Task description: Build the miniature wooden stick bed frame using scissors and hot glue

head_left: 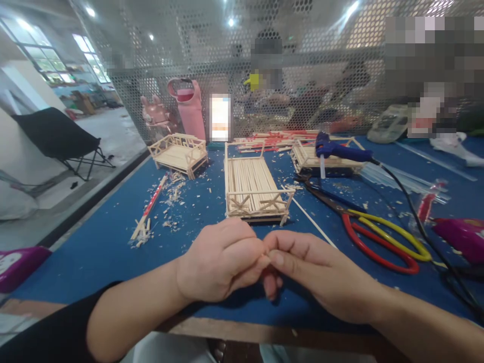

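Note:
Close to the table's front edge, my left hand [223,259] is curled closed, its fingertips meeting those of my right hand [313,269]. The right thumb and forefinger are pinched together; whatever sits between the two hands is too small or hidden to make out. Just beyond them stands a small bed-like frame [253,184] of thin wooden sticks, with crossed pieces at its near end. Behind the right hand lies a single thin stick [312,217]. Scissors [378,237] with red and yellow handles rest to the right.
A similar stick model [179,154] stands back left. On another one [302,156] lies a blue glue gun [342,149], its black cord running right. Red-and-white stick packets [278,140], a pink bottle [191,111] and a lit phone [220,118] line the mesh screen. Wood scraps [172,199] litter the blue tabletop.

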Demonstrator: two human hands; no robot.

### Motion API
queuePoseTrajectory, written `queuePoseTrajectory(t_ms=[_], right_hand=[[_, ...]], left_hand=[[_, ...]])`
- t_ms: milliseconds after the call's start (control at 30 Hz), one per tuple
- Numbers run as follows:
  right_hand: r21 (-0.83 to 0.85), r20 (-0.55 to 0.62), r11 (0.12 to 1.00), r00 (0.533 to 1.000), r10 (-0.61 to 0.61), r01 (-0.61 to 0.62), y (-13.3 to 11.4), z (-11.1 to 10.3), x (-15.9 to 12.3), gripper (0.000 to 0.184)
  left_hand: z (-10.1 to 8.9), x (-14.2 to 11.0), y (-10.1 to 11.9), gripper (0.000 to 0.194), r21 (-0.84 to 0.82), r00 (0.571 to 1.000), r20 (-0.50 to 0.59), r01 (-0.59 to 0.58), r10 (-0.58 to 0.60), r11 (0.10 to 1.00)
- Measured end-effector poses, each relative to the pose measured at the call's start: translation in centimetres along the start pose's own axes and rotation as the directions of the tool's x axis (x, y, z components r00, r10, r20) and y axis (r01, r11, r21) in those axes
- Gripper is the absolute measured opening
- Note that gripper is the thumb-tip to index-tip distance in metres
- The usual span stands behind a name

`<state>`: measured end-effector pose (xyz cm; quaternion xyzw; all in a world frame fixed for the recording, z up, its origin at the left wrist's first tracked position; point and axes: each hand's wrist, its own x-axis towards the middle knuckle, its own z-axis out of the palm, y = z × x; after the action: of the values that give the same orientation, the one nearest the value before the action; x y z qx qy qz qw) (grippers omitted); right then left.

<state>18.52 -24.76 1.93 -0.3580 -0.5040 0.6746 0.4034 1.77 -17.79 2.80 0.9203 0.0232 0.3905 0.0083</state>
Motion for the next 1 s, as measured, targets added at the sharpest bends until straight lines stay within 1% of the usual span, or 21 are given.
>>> queuePoseTrajectory(t_ms=[67,167,233,333,433,500,600,733,867,933,967,1000], right_hand=[[-0.008,0.016,0.999,0.999,-0.042,0.042,-0.1,0.0,-0.1,0.029],[0.121,0.083,0.991,0.994,-0.066,0.055,-0.1,0.1,-0.1,0.030],[0.220,0.124,0.975,0.990,-0.071,0.042,0.1,0.1,-0.1,0.028],[0.322,0.132,0.946,0.988,-0.085,0.038,0.5,0.1,0.2,0.023],[0.381,0.126,0.923,0.986,-0.105,0.050,0.8,-0.1,0.4,0.023],[0.394,0.127,0.918,0.986,-0.106,0.048,0.9,-0.2,0.4,0.023],[0.370,0.121,0.929,0.990,-0.077,0.027,1.0,-0.2,0.3,0.023],[0.306,0.091,0.952,0.996,-0.009,-0.019,0.9,-0.1,0.1,0.030],[0.215,0.071,0.977,0.997,-0.015,-0.001,0.7,-0.1,0.1,0.032],[0.136,0.080,0.991,0.997,-0.020,0.009,0.3,0.0,0.1,0.031],[0.061,0.077,0.998,0.997,-0.025,0.020,0.1,0.0,0.1,0.031],[-0.057,0.073,0.998,0.997,-0.035,0.039,0.0,-0.1,0.1,0.030]], left_hand=[[0.0,-0.1,0.1,0.019,-0.024,1.000,-0.026,-0.007,0.006,1.000],[-0.3,0.1,0.7,0.018,-0.100,0.998,-0.070,-0.008,0.001,0.995],[-0.6,0.2,1.2,0.016,-0.176,0.996,-0.081,0.023,-0.038,0.984],[-0.8,0.6,1.9,0.013,-0.277,0.989,-0.098,0.084,-0.116,0.957],[-0.7,0.7,2.1,0.012,-0.326,0.974,-0.122,0.143,-0.191,0.935],[-0.5,0.7,2.1,0.012,-0.352,0.967,-0.129,0.163,-0.220,0.922],[-0.4,0.7,2.2,0.012,-0.404,0.967,-0.118,0.161,-0.226,0.900],[-0.4,0.7,2.4,0.014,-0.432,0.970,-0.080,0.172,-0.228,0.885],[-0.5,0.6,2.4,0.014,-0.427,0.976,-0.062,0.163,-0.209,0.890],[-0.4,0.5,2.3,0.012,-0.410,0.981,-0.054,0.150,-0.188,0.900],[-0.3,0.4,2.2,0.012,-0.394,0.981,-0.053,0.149,-0.184,0.907],[-0.2,0.3,2.1,0.013,-0.380,0.978,-0.063,0.159,-0.197,0.911]])
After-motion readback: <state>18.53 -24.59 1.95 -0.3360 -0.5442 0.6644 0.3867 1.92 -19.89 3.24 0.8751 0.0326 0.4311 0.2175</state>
